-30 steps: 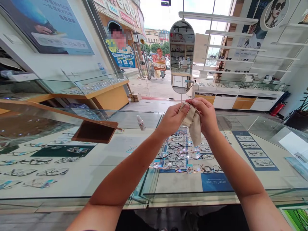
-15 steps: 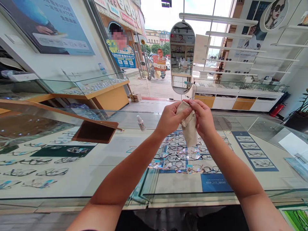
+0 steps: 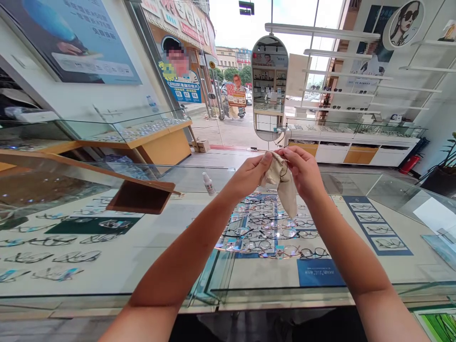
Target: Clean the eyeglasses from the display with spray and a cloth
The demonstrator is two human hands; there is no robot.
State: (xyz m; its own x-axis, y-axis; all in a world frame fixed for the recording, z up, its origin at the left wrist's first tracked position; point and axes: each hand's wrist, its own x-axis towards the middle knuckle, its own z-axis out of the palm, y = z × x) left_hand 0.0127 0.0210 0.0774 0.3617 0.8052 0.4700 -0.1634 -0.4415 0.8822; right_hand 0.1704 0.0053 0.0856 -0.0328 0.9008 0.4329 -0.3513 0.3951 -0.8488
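Observation:
Above the glass display case, a beige cloth [image 3: 287,195] is bunched between my two hands and hangs down. My left hand [image 3: 252,175] is closed, pinching the cloth's left side between thumb and fingers. My right hand [image 3: 303,172] is closed at the top right of the cloth, around a pair of thin-rimmed eyeglasses [image 3: 282,136]. One lens rim rises above the fingers; the rest is partly hidden by the cloth and hand. A thin dark temple shows against the cloth.
A small white spray bottle [image 3: 208,184] stands on the glass display case [image 3: 249,290], which holds rows of eyeglasses. A brown-framed tilted mirror or tray [image 3: 140,195] sits at left. An oval mirror [image 3: 270,85] stands straight ahead.
My left thumb and fingers have shifted left and slightly down on the cloth. The cloth's lower end has swung right, and the eyeglasses have turned, showing a rim more clearly.

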